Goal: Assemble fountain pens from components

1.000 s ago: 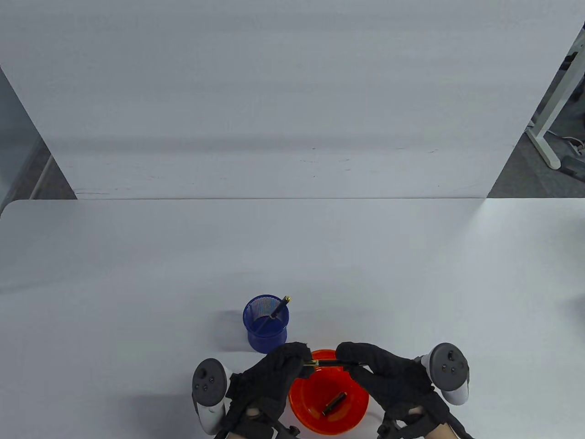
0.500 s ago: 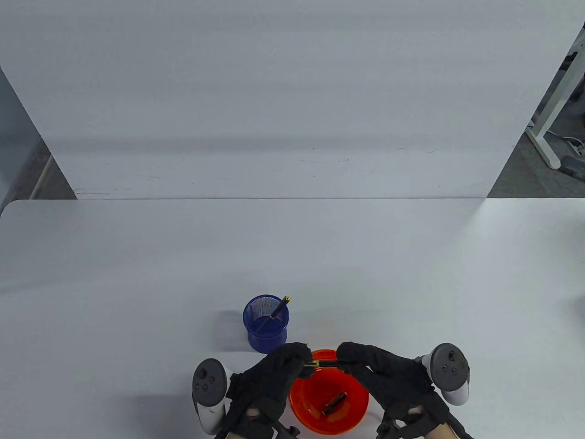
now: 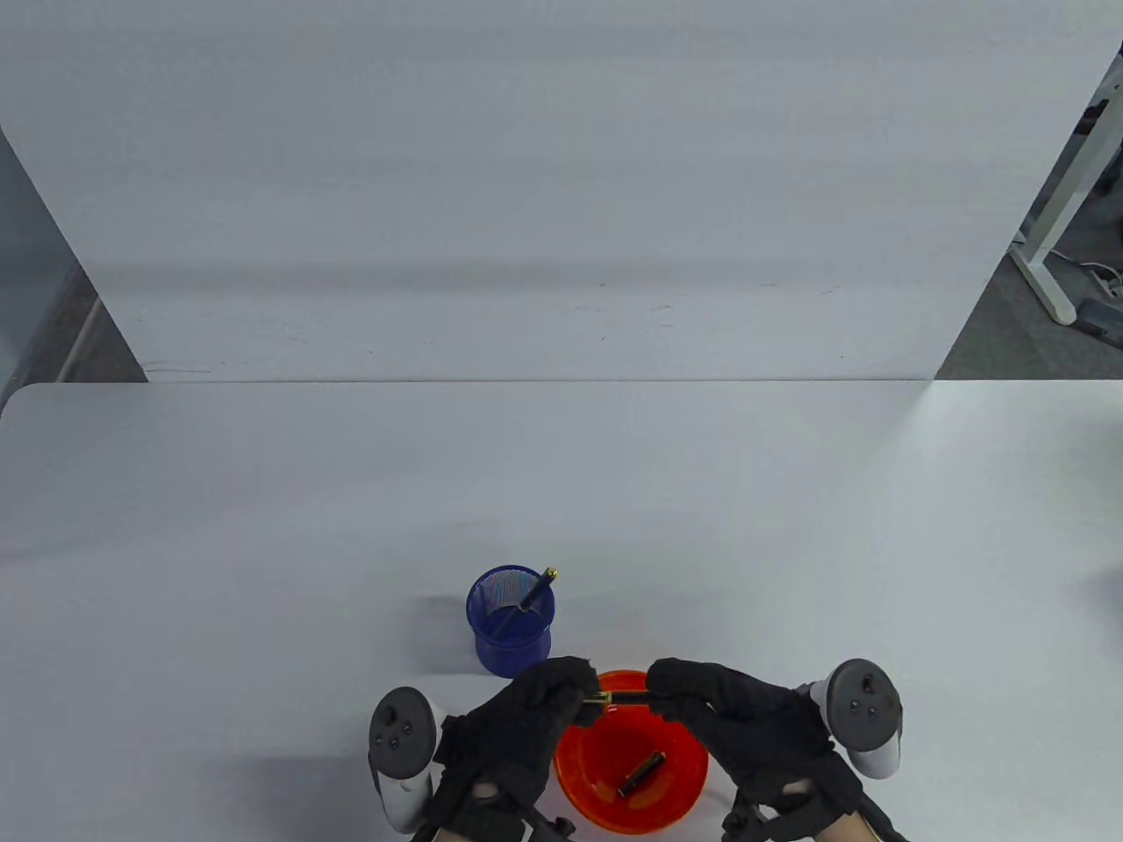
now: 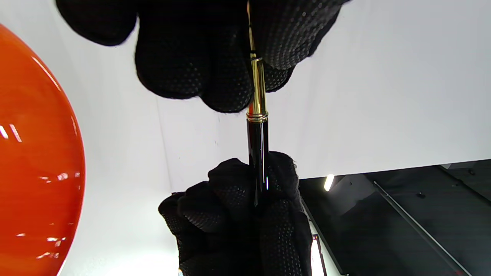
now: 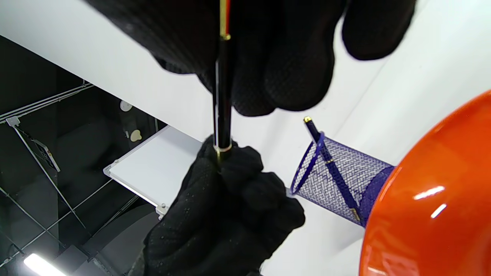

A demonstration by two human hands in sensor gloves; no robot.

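Two gloved hands join pen parts above the orange bowl (image 3: pixel 675 794).

On the smooth white table (image 3: pixel 263 526) the glossy bowl holds one loose dark pen part (image 3: pixel 642 774); behind stands a blue mesh pen cup (image 3: pixel 511 623) with a finished pen (image 3: pixel 537 590). The left hand (image 3: pixel 518 728) pinches the gold end, the right hand (image 3: pixel 746 728) grips the slim black barrel (image 3: pixel 627 697); seating them likely needs straight alignment and a twist.

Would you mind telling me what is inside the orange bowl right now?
One dark pen part lies loose in the orange bowl. The left hand and right hand cover parts of its rim, so anything beneath them is hidden.
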